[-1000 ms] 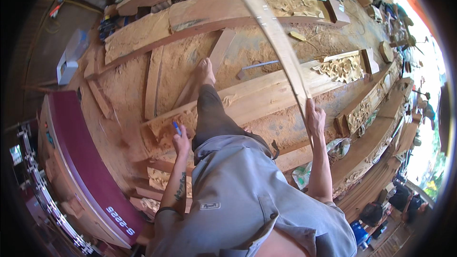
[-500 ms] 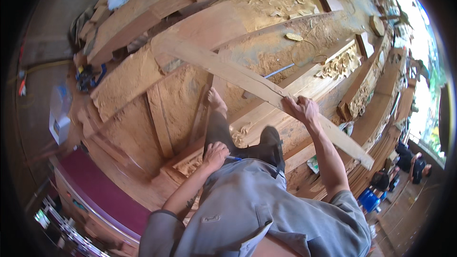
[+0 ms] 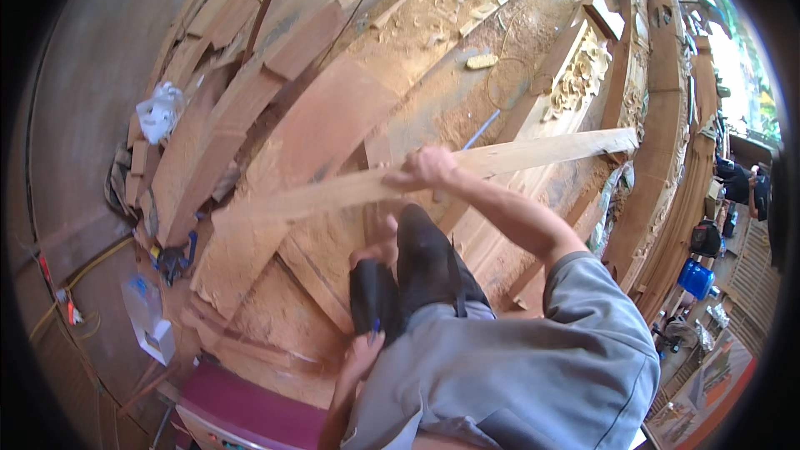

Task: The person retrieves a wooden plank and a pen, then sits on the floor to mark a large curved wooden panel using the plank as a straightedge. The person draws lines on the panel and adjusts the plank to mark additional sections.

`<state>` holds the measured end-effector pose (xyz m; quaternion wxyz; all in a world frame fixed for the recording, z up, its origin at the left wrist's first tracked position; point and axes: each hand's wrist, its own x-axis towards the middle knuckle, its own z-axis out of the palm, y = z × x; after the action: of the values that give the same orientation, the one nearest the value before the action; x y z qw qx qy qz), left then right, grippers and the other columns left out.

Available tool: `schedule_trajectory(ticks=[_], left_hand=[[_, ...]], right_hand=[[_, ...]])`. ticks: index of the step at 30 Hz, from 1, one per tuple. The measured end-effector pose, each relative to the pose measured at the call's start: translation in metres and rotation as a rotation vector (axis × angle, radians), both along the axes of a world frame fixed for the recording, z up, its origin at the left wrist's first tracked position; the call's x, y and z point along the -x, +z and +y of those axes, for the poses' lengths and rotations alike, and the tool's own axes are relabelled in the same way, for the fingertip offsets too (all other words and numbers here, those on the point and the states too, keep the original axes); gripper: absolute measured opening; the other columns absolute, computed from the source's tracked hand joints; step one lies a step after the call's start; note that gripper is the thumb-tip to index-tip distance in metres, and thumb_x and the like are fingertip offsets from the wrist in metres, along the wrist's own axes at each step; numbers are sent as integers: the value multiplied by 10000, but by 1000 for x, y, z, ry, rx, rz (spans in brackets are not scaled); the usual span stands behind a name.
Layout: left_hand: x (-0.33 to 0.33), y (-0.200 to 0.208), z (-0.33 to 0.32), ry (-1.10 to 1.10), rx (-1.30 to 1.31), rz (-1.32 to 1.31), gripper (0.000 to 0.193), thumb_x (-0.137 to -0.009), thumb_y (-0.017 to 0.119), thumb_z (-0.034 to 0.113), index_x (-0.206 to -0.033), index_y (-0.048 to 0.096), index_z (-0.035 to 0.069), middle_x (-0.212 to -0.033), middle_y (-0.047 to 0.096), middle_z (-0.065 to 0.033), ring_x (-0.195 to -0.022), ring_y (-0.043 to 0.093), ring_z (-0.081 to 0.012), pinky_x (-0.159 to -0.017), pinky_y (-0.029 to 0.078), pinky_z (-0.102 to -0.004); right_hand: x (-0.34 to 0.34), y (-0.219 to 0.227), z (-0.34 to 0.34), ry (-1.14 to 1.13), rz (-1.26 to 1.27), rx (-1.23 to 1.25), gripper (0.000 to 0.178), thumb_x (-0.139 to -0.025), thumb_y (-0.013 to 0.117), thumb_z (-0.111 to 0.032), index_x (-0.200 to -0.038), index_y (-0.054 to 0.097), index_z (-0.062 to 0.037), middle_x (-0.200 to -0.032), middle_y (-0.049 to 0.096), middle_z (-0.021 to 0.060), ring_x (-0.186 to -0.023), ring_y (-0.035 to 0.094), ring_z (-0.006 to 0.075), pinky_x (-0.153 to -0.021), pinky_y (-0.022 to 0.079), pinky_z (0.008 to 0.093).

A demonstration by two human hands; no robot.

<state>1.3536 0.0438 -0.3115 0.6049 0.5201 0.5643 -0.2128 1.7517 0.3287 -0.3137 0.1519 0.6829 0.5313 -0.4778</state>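
Across the sawdust-covered beams stretches a long, thin wooden board [image 3: 542, 153], its left part blurred by motion. My right hand [image 3: 430, 168] is closed around its middle, the arm reaching over from the right. Down beside my thigh, my left hand [image 3: 363, 352] is closed around a slim blue pen [image 3: 376, 326], which points up from the fingers. My dark-trousered knee [image 3: 419, 233] is just below the board, with a bare foot [image 3: 377, 246] to its left.
Carved beams [image 3: 580, 75] lie beyond the board and to its right. A blue rod [image 3: 481, 130] rests among them. Stacked timber [image 3: 225, 108] and a white plastic bag [image 3: 160, 112] are at the left. A maroon surface [image 3: 250, 404] lies low left; another person [image 3: 754, 190] is far right.
My right hand has moved left with the board, which has swung from sloping down rightward to rising rightward. The whole view has turned. My left hand keeps the pen, lower in view.
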Motion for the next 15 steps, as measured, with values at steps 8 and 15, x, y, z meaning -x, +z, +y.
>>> schedule_trajectory(ticks=[8,15], left_hand=[[0,-49,83,18,201,58,479,-937,549,439,-816,650,-13,-692,621,-123,-672,613,-207,-668,472,-384],[2,-182,216,226,-399,264,241,-966,530,150,-1135,609,-1,-874,651,-160,-800,636,-339,-739,490,-404]], right_hand=[[54,-209,55,288,223,-790,684,-873,483,-681,-483,620,-136,-422,513,58,-383,518,239,-430,445,394],[126,-300,108,480,373,-523,643,-852,418,-750,-800,748,-202,-739,700,82,-756,688,307,-654,546,421]])
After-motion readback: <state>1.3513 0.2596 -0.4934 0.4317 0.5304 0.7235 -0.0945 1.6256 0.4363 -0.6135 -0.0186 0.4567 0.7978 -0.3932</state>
